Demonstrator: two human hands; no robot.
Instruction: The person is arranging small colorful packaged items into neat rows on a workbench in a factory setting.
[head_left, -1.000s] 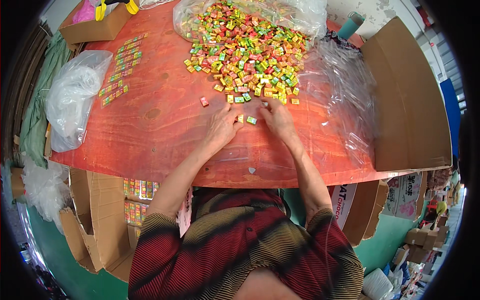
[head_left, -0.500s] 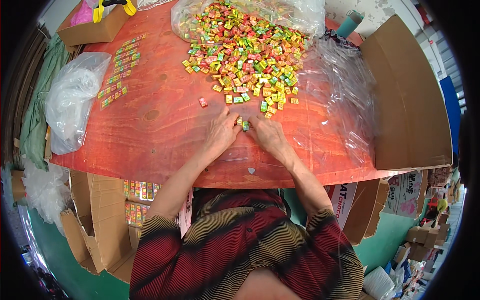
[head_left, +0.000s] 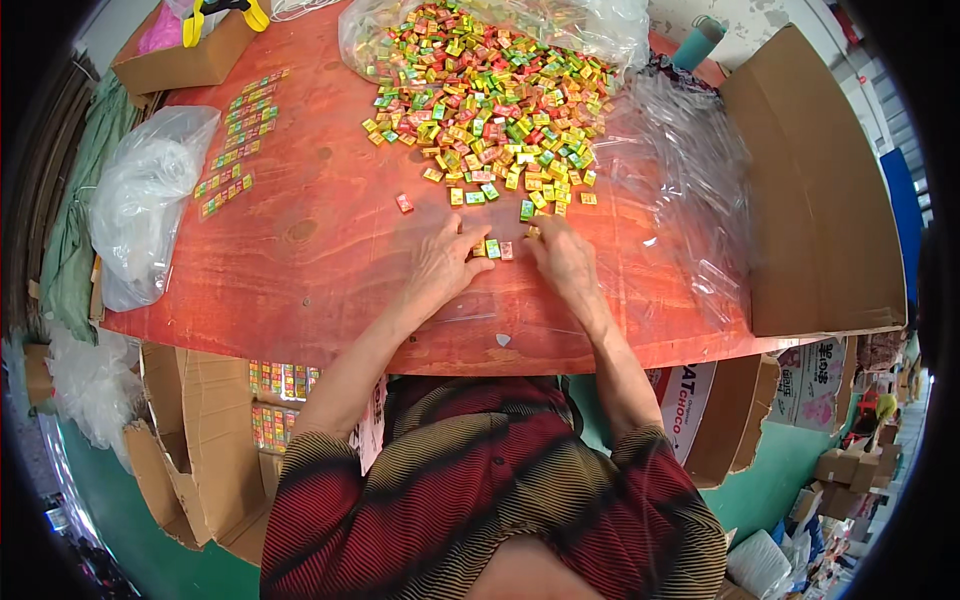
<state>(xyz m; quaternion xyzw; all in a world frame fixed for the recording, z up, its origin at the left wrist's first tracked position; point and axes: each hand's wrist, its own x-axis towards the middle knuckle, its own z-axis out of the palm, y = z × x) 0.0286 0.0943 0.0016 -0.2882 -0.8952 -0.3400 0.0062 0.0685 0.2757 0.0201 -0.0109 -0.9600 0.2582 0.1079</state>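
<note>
Left hand (head_left: 436,264) sits half-open against row of small yellow, green, pink rectangular boxes (head_left: 493,249) at its 2–3 o'clock on red wooden table (head_left: 330,260), right hand (head_left: 563,260) curled at small yellow box (head_left: 534,232), grip unclear.

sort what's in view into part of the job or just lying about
Apparently the job:
short row of small boxes between left hand and right hand
loose pile of small boxes
lined-up boxes at left

Apparently lying about:
teal bottle
yellow-handled thing in a cardboard box
</note>
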